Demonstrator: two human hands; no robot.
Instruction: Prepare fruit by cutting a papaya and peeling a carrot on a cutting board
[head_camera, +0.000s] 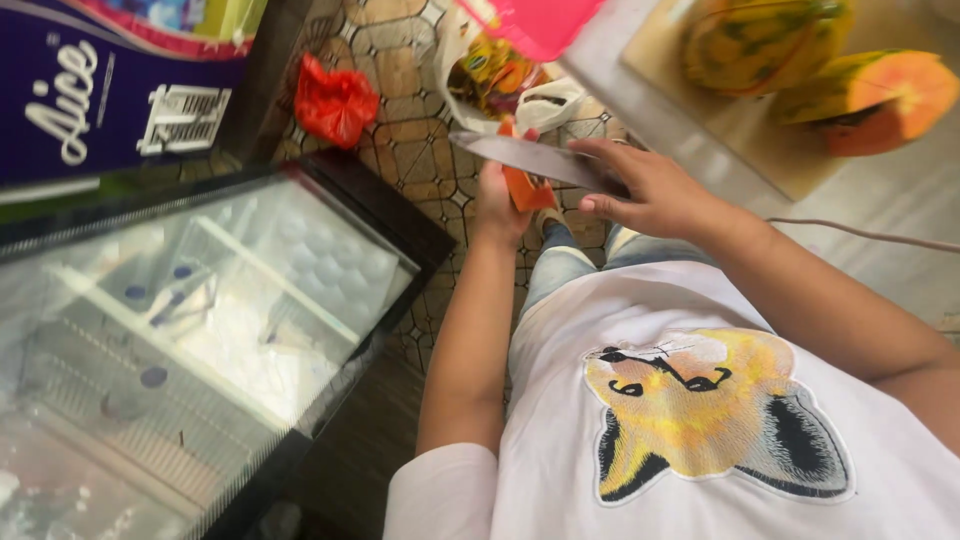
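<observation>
My right hand (650, 190) grips a large knife (530, 158) whose grey blade points left. My left hand (497, 205) holds a small orange piece of fruit (527, 188) just under the blade. Both hands meet above my knees in jeans (560, 265), over the tiled floor. Cut papaya pieces (860, 95), orange inside with green-yellow skin, lie on a wooden cutting board (740, 130) on a counter at the upper right.
A glass-topped chest freezer (230, 300) with a black frame fills the left. A crumpled red plastic bag (335, 100) and a white bag of packets (500, 85) lie on the tiled floor. A pink object (540, 22) sits at the top edge. A purple carton (100, 90) stands at upper left.
</observation>
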